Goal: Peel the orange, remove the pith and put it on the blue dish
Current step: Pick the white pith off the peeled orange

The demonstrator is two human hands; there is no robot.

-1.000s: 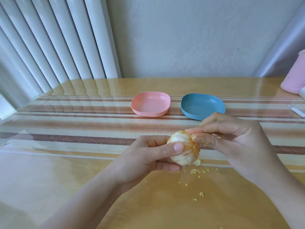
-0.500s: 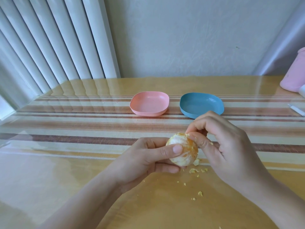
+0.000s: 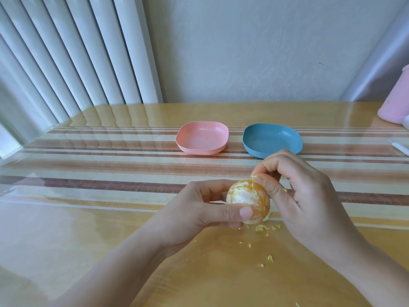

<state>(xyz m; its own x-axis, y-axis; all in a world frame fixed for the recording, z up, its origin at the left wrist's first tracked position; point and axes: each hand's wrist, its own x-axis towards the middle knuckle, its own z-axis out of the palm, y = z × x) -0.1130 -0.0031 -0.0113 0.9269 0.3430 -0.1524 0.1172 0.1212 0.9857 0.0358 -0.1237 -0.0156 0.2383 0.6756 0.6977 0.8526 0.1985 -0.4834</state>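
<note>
A peeled orange point(image 3: 247, 197) with white pith patches is held just above the table. My left hand point(image 3: 199, 209) grips it from the left, thumb across its front. My right hand point(image 3: 298, 196) comes from the right, thumb and forefinger pinching a strip of pith at the orange's top. The blue dish point(image 3: 271, 140) stands empty behind my right hand, which hides its front edge. Small pith crumbs point(image 3: 263, 228) lie on the table under the orange.
An empty pink dish point(image 3: 202, 137) stands left of the blue one. A pink container point(image 3: 396, 103) is at the far right edge, with a white stick-like object point(image 3: 399, 147) near it. Vertical blinds hang at the left. The table has a glossy cover over a striped runner.
My right hand's fingers have curled in and moved to the top of the orange, pinching pith there. The left hand has turned the orange slightly, showing more white pith.
</note>
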